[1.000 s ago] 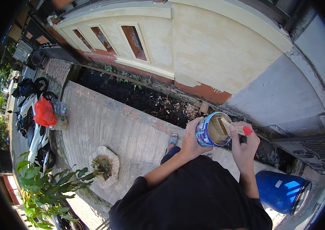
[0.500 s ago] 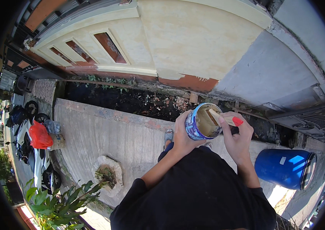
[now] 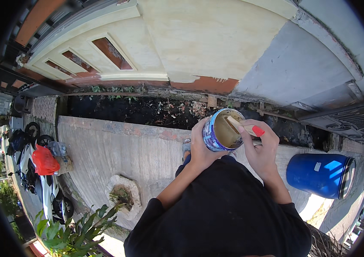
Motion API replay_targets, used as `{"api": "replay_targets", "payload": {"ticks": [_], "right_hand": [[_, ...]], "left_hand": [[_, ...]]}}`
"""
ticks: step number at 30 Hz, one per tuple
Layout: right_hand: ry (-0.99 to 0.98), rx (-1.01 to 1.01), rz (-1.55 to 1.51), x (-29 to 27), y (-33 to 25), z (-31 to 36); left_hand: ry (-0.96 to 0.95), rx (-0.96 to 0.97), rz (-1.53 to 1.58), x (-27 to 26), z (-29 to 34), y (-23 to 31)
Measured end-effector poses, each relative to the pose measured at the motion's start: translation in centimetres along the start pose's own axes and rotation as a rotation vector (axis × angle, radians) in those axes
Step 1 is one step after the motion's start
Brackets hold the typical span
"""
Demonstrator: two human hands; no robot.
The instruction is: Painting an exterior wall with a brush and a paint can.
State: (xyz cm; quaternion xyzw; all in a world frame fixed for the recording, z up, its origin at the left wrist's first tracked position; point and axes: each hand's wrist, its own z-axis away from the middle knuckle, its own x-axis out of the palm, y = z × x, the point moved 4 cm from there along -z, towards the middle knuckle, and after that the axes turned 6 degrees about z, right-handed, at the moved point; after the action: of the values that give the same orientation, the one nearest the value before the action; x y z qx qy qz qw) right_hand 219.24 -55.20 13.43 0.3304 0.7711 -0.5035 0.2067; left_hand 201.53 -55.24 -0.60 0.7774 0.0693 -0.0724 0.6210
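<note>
My left hand (image 3: 200, 145) is wrapped round the side of a blue-and-white paint can (image 3: 210, 134), which is tilted so its open mouth shows. Cream paint (image 3: 225, 132) coats the inside. In my right hand (image 3: 262, 147) is a paintbrush (image 3: 248, 128) with a pale wooden handle and a red tip; its bristle end sits inside the can near the rim. Beyond the can stands a low wall (image 3: 207, 38), partly cream, with a brown strip (image 3: 207, 84) along its foot and a bare grey section (image 3: 289, 64) on the right.
A dark ditch (image 3: 130, 112) with litter runs between the wall and the concrete paving (image 3: 100, 145). A blue barrel (image 3: 317, 175) lies at the right. To the left are a motorcycle (image 3: 47, 192), a red plastic bag (image 3: 45, 160) and a stone-edged planter (image 3: 137, 195). Leaves (image 3: 79, 231) reach in at lower left.
The can and both hands have shifted slightly left and up in view, as has the wall. The brush stays in the can, and both grips look the same.
</note>
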Motion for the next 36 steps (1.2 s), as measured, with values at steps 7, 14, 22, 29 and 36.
{"api": "replay_targets", "payload": {"ticks": [7,14,22,29,36], "right_hand": [[0.019,0.054,-0.089,0.0,0.3,0.0],[0.002,0.176,-0.13,-0.1,1.0,0.8],[0.089,0.204,-0.19,0.5,1.6,1.5],[0.078,-0.09,0.041,0.6,-0.6,0.8],[0.051,-0.08,0.048,0.3,-1.3,0.0]], "left_hand": [[-0.015,0.032,-0.091,0.1,0.1,0.3],[-0.023,0.012,-0.078,0.1,0.3,-0.3],[-0.047,0.021,-0.091,0.0,0.1,-0.8],[-0.032,0.069,-0.07,-0.2,-0.7,-0.5],[-0.016,0.111,-0.055,-0.2,-0.9,-0.6]]}}
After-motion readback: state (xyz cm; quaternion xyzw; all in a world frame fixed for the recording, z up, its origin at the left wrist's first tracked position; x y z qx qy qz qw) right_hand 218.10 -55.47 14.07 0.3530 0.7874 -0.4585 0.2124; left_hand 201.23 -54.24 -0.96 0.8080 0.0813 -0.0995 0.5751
